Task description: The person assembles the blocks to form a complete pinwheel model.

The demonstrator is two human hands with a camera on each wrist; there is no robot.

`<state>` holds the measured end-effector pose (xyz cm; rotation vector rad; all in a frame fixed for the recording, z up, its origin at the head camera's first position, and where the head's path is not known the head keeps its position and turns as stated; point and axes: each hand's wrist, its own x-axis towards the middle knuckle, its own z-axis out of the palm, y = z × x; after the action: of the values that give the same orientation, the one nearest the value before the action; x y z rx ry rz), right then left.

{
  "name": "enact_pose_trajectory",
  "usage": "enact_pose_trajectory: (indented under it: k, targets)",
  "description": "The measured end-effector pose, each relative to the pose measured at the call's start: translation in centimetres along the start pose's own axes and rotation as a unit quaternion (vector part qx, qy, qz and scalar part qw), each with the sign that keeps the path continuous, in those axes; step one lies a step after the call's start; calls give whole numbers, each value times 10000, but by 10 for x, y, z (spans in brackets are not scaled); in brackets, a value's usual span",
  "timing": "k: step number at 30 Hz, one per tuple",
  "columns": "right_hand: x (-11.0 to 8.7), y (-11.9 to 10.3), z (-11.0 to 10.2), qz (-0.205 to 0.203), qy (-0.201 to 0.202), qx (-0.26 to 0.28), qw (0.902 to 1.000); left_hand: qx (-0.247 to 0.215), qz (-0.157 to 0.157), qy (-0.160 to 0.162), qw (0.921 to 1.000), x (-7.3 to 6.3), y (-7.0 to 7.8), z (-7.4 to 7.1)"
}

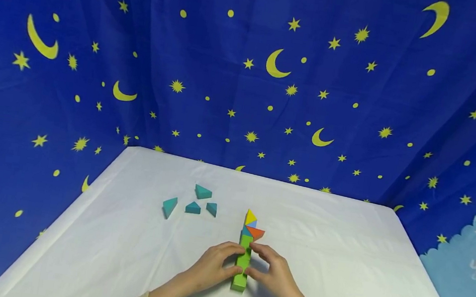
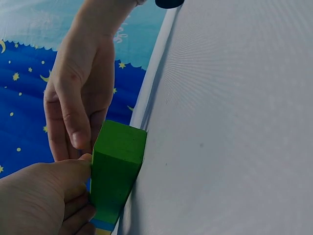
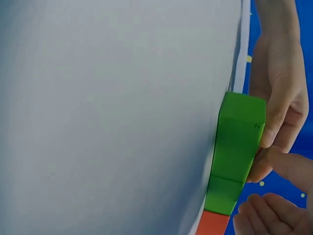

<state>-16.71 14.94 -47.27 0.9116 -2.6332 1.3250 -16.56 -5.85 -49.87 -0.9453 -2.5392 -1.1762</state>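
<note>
A row of light green blocks (image 1: 243,259) lies on the white table between both hands. Against its left side rest the thumb and fingers of my left hand (image 1: 213,265), while my right hand (image 1: 273,272) touches the right side with its own. In the left wrist view the near green block (image 2: 117,156) stands beside my left thumb. At the row's far end sit an orange triangular block (image 1: 255,233), a yellow triangular block (image 1: 250,217) and small blue pieces. The right wrist view shows an orange face (image 3: 212,223) adjoining the green blocks.
Several teal triangular blocks lie apart at the left, among them one upper block (image 1: 202,192) and one left block (image 1: 169,207). The white table (image 1: 343,242) is bordered by a blue curtain (image 1: 213,65) with stars and moons.
</note>
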Motion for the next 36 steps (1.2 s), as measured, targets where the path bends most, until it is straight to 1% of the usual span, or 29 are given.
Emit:
enact_pose_trajectory:
  k: [6, 12, 16, 20, 23, 26, 29, 31, 33, 36]
  targets:
    - [0, 2, 3, -37, -7, -154, 9999, 32, 1, 1, 10000, -1, -1, 0]
    - [0, 5, 4, 122, -138, -128, 9997, 12, -17, -38, 10000, 0, 1, 0]
    - [1, 6, 4, 54, -190, -134, 9997, 18, 25, -41, 10000, 2, 1, -5]
    - [2, 6, 4, 18, -222, -144, 9996, 53, 150, 139, 9998, 8, -3, -19]
    - [2, 5, 4, 47, -247, -128, 9996, 190, 72, 374, 9991, 15, -10, -36]
    - [2, 6, 3, 75, -280, -111, 9995, 342, -235, 557, 9976, 22, -20, -53]
    - [1, 6, 3, 107, -308, -105, 9994, 370, -586, 673, 9953, 30, -32, -69]
    - [1, 6, 3, 127, -323, -103, 9993, 424, -813, 681, 9935, 35, -40, -78]
    - [1, 6, 3, 132, -322, -107, 9993, 469, -936, 668, 9923, 39, -49, -85]
    - [1, 5, 2, 155, -345, -97, 9992, 502, -983, 475, 9928, 44, -59, -92]
